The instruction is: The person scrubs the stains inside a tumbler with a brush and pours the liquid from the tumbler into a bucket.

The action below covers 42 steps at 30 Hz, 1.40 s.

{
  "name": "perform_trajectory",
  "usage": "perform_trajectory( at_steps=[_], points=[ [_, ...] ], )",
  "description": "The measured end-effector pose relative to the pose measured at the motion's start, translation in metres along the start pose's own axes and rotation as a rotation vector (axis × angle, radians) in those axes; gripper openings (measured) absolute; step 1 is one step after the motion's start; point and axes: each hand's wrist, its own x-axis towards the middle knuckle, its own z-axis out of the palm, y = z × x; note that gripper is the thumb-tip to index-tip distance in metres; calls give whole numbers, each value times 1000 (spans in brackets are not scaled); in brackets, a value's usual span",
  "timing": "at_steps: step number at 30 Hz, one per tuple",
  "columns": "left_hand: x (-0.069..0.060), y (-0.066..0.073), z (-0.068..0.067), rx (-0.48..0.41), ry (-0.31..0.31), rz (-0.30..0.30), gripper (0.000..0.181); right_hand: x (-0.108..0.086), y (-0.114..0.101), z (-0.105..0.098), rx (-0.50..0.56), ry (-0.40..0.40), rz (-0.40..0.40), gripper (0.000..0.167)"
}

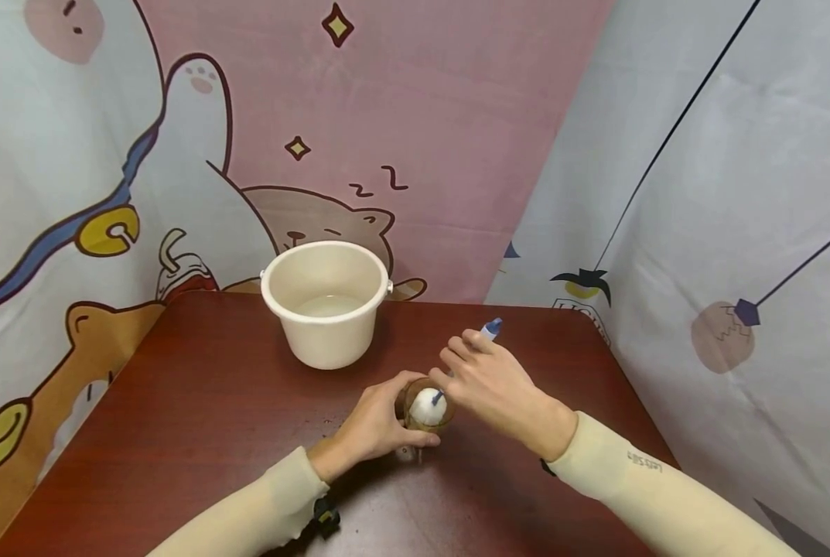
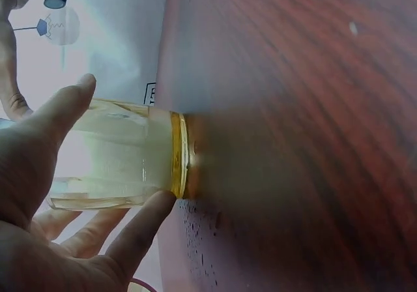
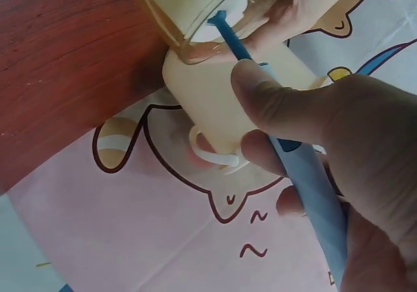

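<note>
An amber-tinted drinking glass [image 2: 117,155] stands on the table, tilted little if at all. My left hand [image 1: 380,418] grips it around the side, thumb on one side and fingers on the other. Inside the glass sits the rounded white head [image 1: 426,408] of a cup brush, which looks like sponge. Its dark-blue stem [image 3: 231,36] meets the white head, and the pale-blue handle [image 3: 316,194] runs back through my right hand [image 1: 491,384]. Thumb and curled fingers of that hand hold the handle above the rim. The lower part of the head is blurred through the glass.
A cream bucket [image 1: 327,340] with some water in it stands beyond the hands, toward the table's back edge. Water drops [image 2: 202,246] lie on the dark red-brown table [image 1: 213,387] near the glass. Patterned cloth [image 1: 456,116] hangs behind and at the sides.
</note>
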Motion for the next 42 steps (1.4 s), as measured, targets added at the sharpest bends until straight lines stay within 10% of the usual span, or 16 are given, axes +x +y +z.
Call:
perform_trajectory(
  at_steps=[20,42],
  points=[
    [4,0,-3,-11,-15,-4,89,-22,28,-3,154,162,38,29],
    [3,-2,0,5,5,19,87,-17,9,2,138,246,89,33]
  ],
)
